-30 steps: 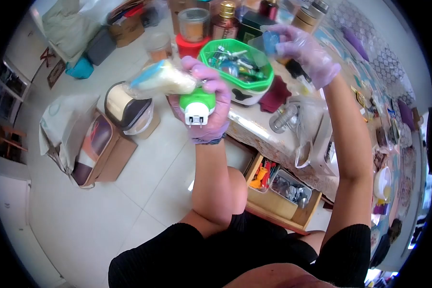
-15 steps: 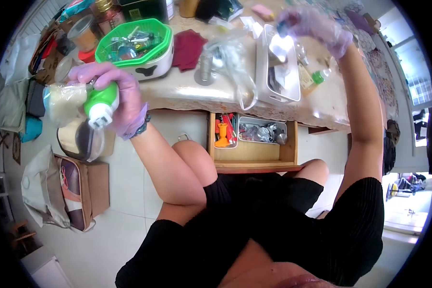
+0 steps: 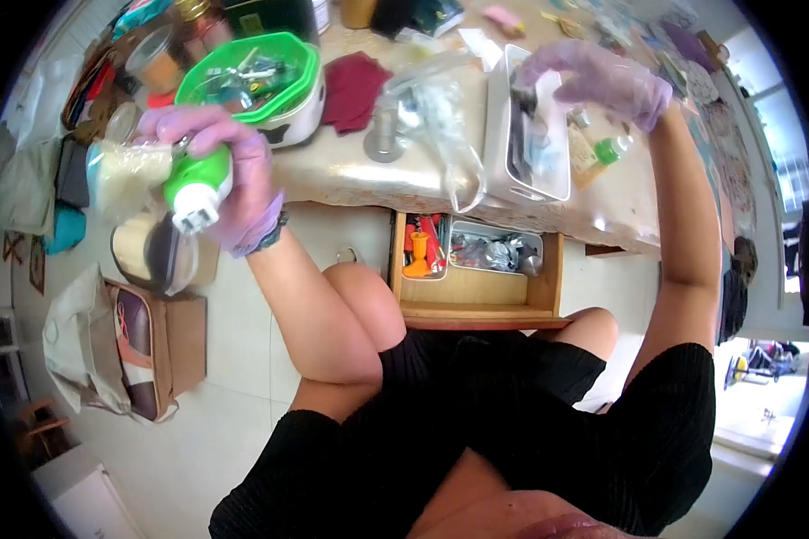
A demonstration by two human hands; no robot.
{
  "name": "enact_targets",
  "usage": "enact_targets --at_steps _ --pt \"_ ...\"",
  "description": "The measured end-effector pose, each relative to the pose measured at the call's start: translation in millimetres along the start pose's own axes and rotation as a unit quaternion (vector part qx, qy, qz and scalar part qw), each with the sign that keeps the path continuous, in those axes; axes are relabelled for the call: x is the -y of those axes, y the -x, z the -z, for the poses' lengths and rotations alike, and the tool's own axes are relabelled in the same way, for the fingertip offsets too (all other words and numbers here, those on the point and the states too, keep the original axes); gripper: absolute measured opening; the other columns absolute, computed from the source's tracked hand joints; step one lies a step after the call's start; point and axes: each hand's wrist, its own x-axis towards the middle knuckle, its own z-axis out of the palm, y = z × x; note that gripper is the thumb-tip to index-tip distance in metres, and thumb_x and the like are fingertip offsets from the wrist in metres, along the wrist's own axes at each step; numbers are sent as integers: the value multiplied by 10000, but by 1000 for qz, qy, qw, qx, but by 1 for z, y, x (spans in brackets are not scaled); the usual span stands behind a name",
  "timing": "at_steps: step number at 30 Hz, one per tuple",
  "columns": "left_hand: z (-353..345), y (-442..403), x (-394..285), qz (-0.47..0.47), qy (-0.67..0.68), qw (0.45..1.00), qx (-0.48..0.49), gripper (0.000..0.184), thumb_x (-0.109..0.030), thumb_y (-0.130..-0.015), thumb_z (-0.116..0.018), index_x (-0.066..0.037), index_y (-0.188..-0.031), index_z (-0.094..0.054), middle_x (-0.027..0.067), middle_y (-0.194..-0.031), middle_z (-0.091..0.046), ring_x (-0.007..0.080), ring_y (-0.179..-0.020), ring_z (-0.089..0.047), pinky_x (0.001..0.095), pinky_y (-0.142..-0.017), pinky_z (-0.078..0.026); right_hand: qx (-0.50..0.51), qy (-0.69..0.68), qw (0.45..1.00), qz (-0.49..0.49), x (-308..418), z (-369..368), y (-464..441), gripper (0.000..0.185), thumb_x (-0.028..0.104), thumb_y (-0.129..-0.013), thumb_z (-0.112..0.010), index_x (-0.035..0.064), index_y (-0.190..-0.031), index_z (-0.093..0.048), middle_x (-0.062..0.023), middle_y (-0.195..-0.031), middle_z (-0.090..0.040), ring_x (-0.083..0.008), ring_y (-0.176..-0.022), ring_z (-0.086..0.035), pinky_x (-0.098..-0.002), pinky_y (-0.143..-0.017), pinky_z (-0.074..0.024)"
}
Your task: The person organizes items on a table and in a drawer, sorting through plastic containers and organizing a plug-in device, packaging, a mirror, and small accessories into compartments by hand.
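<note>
My left hand [image 3: 229, 171], in a thin purple glove, is closed around a green bottle with a white cap [image 3: 193, 189], the cap pointing down. Beside those fingers hangs a clear plastic packet with pale contents [image 3: 133, 175]; whether the same hand grips it is hard to see. My right hand [image 3: 593, 81], also gloved, reaches over the white basket [image 3: 548, 191] with its fingers bent down at the far end. A white strip [image 3: 546, 103] shows by its fingertips. Motion blur hides whether those fingers hold anything. Dark and white items lie inside the basket.
On the table are a green-rimmed tub [image 3: 310, 72] of small items, a maroon cloth [image 3: 355, 90], a plastic bag [image 3: 436, 117] and a small green-capped bottle [image 3: 609, 150]. An open drawer [image 3: 476, 292] with two trays juts out above my lap.
My right hand has come down to the basket; the small bluish thing at its fingertips no longer shows. My left hand has shifted slightly, still gripping the green bottle.
</note>
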Motion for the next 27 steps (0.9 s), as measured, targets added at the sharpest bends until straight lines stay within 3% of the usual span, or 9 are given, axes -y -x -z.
enact_targets --at_steps 3,5,10,12,15,17,19,22,27 --pt "4 0 -10 9 13 999 30 347 -95 -717 -755 -172 -1029 -626 -49 -948 -638 163 -942 -623 359 -807 -508 -64 -8 995 -75 22 -1 -12 343 -15 -784 -627 21 -1121 -681 -100 -1071 -709 -215 -998 -650 -335 -907 -522" --pt "0 2 -19 15 6 998 56 299 -96 -749 -764 -183 -1006 -638 -43 -950 -644 158 -964 -629 355 -820 -506 -49 -70 996 26 12 5 -56 322 -2 -793 -635 22 -1110 -688 -92 -1024 -714 -205 -969 -655 -332 -865 -537" --pt "-22 10 -19 -38 -23 995 94 55 -145 -857 -640 -191 -864 -671 -62 -931 -679 147 -914 -657 306 -756 -503 -147 103 979 93 119 -8 -119 251 239 -932 -648 6 -1022 -655 -128 -928 -695 -229 -871 -660 -359 -762 -534" --pt "-20 9 -19 -38 -22 993 110 53 -151 -868 -635 -187 -868 -673 -60 -940 -679 148 -915 -657 305 -752 -503 -155 72 949 264 117 -15 -164 227 201 -926 -641 36 -1080 -653 -156 -970 -688 -274 -900 -664 -378 -781 -539" --pt "-16 9 -29 13 22 986 162 65 -178 -844 -719 -233 -874 -704 -109 -983 -669 134 -975 -620 300 -776 -472 -143 92 939 299 157 -26 -219 212 176 -915 -622 28 -1055 -681 -181 -936 -694 -333 -866 -671 -410 -797 -531" --pt "-17 9 -30 24 23 985 169 18 -216 -860 -701 -230 -857 -712 -112 -984 -668 130 -972 -612 294 -758 -456 -111 78 954 268 179 -35 -248 256 236 -929 -609 28 -1059 -679 -203 -937 -693 -326 -854 -672 -415 -792 -525" --pt "-16 8 -29 21 20 984 176 16 -219 -862 -702 -223 -871 -714 -109 -993 -667 133 -970 -609 294 -771 -457 -76 172 972 139 203 -43 -267 296 255 -942 -612 -8 -1063 -676 -219 -902 -674 -338 -832 -656 -406 -781 -522" --pt "-22 9 -23 -20 6 988 151 38 -177 -877 -651 -182 -892 -685 -56 -977 -679 152 -916 -660 308 -742 -510 -25 210 976 42 214 -62 -283 328 321 -875 -667 4 -937 -716 -213 -805 -669 -346 -769 -647 -405 -758 -511" --pt "-25 11 -29 -26 5 990 139 39 -162 -854 -676 -184 -884 -687 -67 -964 -685 148 -912 -660 313 -739 -513 -8 157 976 150 199 -53 -290 291 268 -873 -685 -4 -973 -699 -136 -766 -653 -255 -677 -594 -380 -696 -499"
